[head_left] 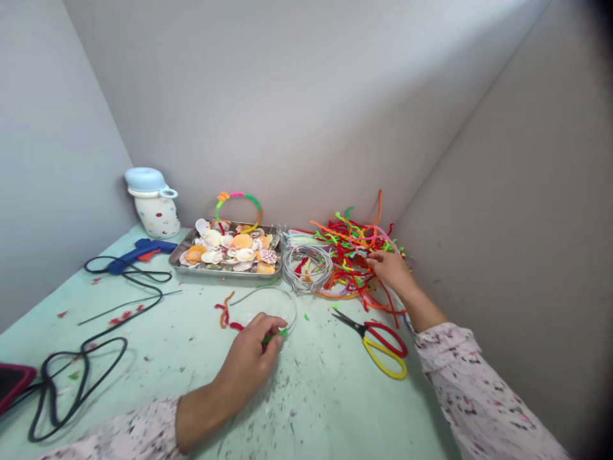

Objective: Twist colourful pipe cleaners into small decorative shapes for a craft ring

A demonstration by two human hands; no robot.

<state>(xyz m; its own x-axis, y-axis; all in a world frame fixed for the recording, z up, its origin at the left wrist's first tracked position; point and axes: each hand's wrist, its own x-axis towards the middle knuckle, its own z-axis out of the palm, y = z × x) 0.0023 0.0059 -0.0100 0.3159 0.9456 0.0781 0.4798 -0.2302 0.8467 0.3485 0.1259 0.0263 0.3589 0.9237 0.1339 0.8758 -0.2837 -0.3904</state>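
My left hand (256, 351) is closed on a thin metal headband (293, 300), which curves up and away from my fingers. Green pipe cleaner shows between the fingertips, and a red pipe cleaner piece (236, 326) covers the band just left of them. On the right, my right hand (390, 268) reaches into a tangled pile of coloured pipe cleaners (349, 246), thumb and fingers pinched together. What lies in that pinch is too small to make out. Red-and-yellow-handled scissors (378, 342) lie between the two hands, blades slightly apart.
A metal tray (225, 276) of seashells stands at the back, a coloured pipe-cleaner-wrapped headband (261, 207) upright in it. Bare headbands (306, 271) are bundled beside it. Left are a blue glue gun (136, 254), black cord (86, 358), a lidded cup (156, 207) and a red-edged device (14, 383).
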